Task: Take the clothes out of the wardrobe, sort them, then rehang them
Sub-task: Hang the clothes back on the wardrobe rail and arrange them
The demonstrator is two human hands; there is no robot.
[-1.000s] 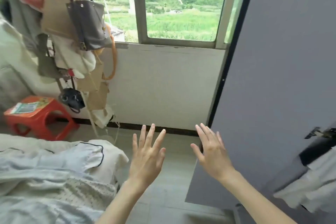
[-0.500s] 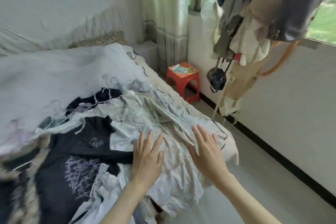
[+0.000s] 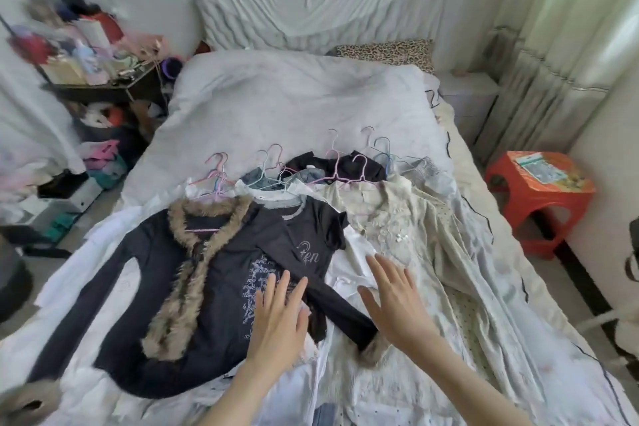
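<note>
Item one: our left hand (image 3: 276,318), fingers straight and spread, holding nothing, laid flat over the printed front of a dark short-sleeved top with pale lettering (image 3: 304,252). Whether the palm presses the cloth or hangs just above it, we cannot tell.

Item two: our right hand (image 3: 394,301), at 3 o'clock from the left and apart from it, fingers likewise straight and fanned, empty, over a white garment (image 3: 356,252) beside the dark sleeve.

Item three: a dark long-sleeved cardigan trimmed with brown fur along collar and front (image 3: 162,270), spread flat at 9 o'clock from our left hand, a pink hanger inside its neck, one sleeve running under the hands toward 4 o'clock.

Item four: a cream embroidered dress of light fabric (image 3: 415,228), at 1 o'clock from our right hand, overlapping the white pieces.

Item five: a black garment (image 3: 345,166) at 12 o'clock, partly beneath the others.

Item six: a cluster of thin wire hangers in pink, blue and white (image 3: 273,166), hooks pointing to 12 o'clock, along the top edge of the pile.

All clothes lie on a bed with a pale grey quilt (image 3: 294,97).

Item seven: a red plastic stool (image 3: 539,197) at 3 o'clock, on the floor beside the bed.

Item eight: a cluttered dark side table (image 3: 103,88) at 10 o'clock.
</note>
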